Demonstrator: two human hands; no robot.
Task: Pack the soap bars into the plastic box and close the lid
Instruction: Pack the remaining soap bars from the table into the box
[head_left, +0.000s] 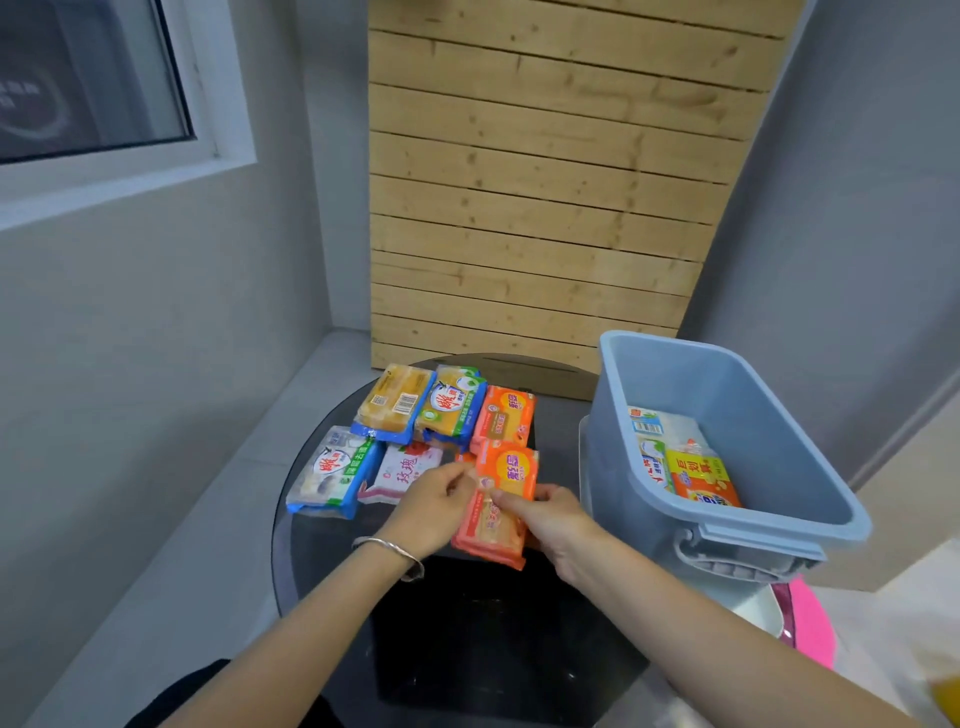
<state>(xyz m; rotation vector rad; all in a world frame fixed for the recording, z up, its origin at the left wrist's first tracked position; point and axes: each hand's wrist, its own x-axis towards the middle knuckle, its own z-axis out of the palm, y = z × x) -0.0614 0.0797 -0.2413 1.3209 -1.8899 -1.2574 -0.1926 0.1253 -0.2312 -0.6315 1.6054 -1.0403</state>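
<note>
Nearest the camera, two bare forearms reach forward over a dark round tabletop (332, 571), the left wrist wearing a silver bracelet (389, 551). The left hand (431, 512) and the right hand (553, 519) meet on an orange soap bar (493, 525) that lies at a slant on the tabletop; the left grip pinches its upper left edge between thumb and fingertips, and the right grip pinches its right side, thumb on top, the other fingers hidden beneath the wrapper. A second orange soap bar (511, 470) with a yellow label panel sits just behind, overlapping the first. To the left lie a pink and white soap bar (402, 470), partly covered by the left hand, and a white soap bar with green and blue trim (332, 470). Farther back, a row of three touch side by side: a yellow bar showing its barcode (395, 402), a yellow and green bar (452, 405), and another orange bar (504, 415). On the right stands the pale blue plastic box (727, 535), open, with a few wrapped bars (680, 462) lying on its floor; how many is hard to tell as they overlap. Its handle faces the camera. A pale piece under the box may be its lid; this cannot be told. Behind everything rises a wooden slat panel (545, 182).
</note>
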